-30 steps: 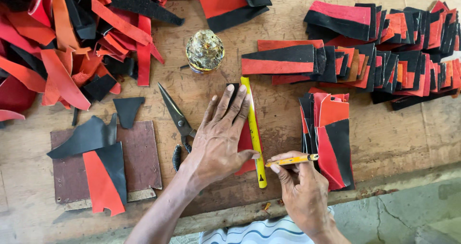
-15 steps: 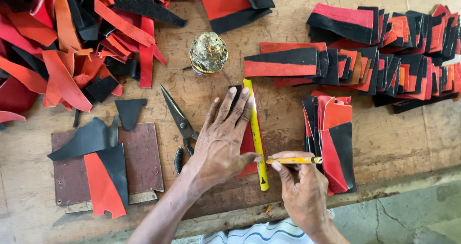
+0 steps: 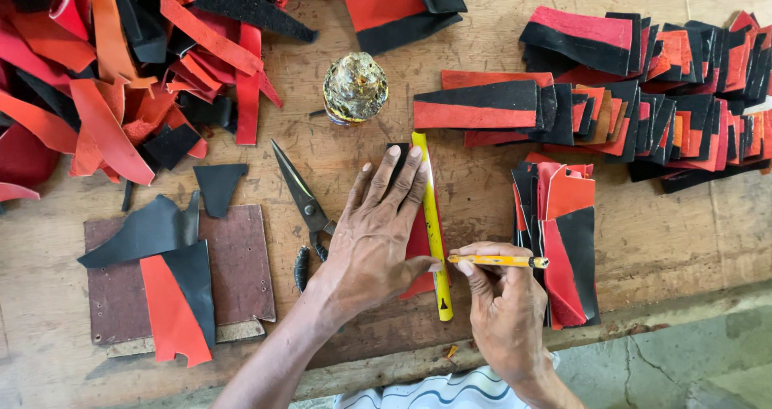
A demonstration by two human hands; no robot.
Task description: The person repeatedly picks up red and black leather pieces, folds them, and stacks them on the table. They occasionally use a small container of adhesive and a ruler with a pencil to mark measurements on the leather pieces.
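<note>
My left hand (image 3: 371,232) lies flat, fingers spread, pressing a red and black leather piece (image 3: 418,244) onto the wooden bench. A yellow ruler (image 3: 432,222) runs along the right edge of that piece, held under my fingertips and thumb. My right hand (image 3: 503,304) grips a yellow pen-like tool (image 3: 497,260), held sideways with its tip at the ruler's lower half. Most of the pressed piece is hidden beneath my palm.
Scissors (image 3: 302,208) lie just left of my left hand. A glue-crusted pot (image 3: 355,88) stands above. Stacked red and black cut pieces (image 3: 563,240) sit right, with more rows (image 3: 643,95) behind. A scrap heap (image 3: 121,71) fills the upper left; a brown board (image 3: 233,264) holds offcuts.
Both hands stay in place on the ruler and piece. The right hand with the tool has shifted only slightly along the ruler's lower part.
</note>
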